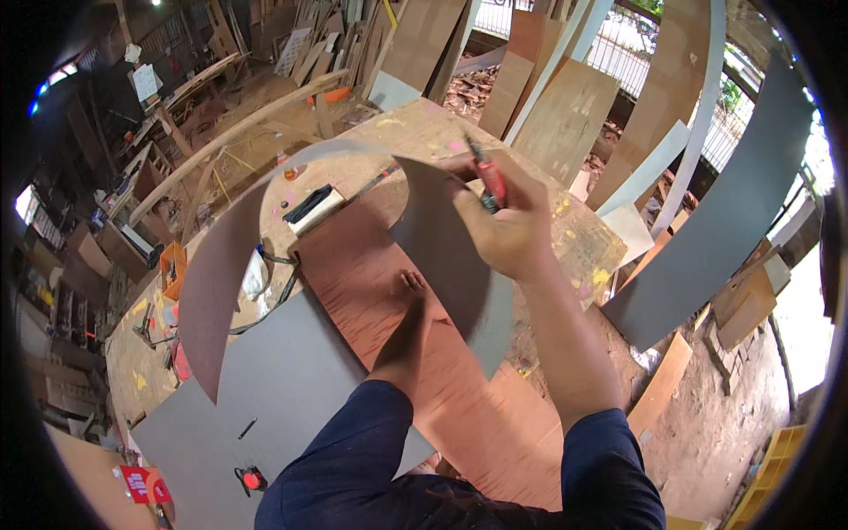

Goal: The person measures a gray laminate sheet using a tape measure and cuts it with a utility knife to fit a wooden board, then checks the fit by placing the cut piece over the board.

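My right hand (pixel 508 225) is closed round a red-and-black hand tool (pixel 490 181), raised at the upper end of a thin, curved dark sheet (pixel 433 221). The sheet arches over to a brownish hanging part (pixel 212 300) on the left. My left hand (pixel 412 287) lies on a reddish-brown plywood strip (pixel 344 283), partly in shadow, its fingers appearing stretched out. A grey board (pixel 256 380) lies under the strip's left side, with a small red-and-black item (pixel 252 479) on it. A dark item on a pale block (pixel 314 208) sits beyond the strip.
The worn workbench (pixel 583 256) has a white bag (pixel 256 274), an orange box (pixel 174 274) and tools along its left. Leaning panels (pixel 556 115) stand behind and a long grey sheet (pixel 698 238) at the right. A wooden frame (pixel 203 159) is at the back left.
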Motion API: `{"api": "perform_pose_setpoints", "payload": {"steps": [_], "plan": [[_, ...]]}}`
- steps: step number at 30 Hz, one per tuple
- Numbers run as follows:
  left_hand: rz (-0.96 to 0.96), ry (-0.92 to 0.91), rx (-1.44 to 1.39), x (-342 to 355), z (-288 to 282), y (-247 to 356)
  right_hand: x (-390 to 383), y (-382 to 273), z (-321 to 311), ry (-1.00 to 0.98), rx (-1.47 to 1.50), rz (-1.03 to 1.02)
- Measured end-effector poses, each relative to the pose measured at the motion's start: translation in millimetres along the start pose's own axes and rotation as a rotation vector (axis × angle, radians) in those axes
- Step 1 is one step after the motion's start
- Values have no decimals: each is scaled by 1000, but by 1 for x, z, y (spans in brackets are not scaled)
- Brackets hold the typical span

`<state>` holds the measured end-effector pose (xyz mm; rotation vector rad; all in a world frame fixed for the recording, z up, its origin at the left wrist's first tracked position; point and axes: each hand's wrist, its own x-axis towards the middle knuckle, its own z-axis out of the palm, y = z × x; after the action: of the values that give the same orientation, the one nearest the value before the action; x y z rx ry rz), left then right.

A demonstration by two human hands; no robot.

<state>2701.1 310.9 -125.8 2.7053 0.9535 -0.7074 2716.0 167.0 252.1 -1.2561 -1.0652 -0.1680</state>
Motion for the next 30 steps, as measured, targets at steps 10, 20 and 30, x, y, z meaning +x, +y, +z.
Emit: {"api": "perform_pose_setpoints", "payload": {"steps": [10, 20, 30], "plan": [[107, 94, -66, -10, 9, 0, 24, -32, 24, -305, -271, -431], [201, 256, -699, -23, 21, -68, 32, -39, 2, -13, -38, -168], [306, 651, -2110, -158, -30, -144, 72, -54, -79, 348, -182, 23]]}}
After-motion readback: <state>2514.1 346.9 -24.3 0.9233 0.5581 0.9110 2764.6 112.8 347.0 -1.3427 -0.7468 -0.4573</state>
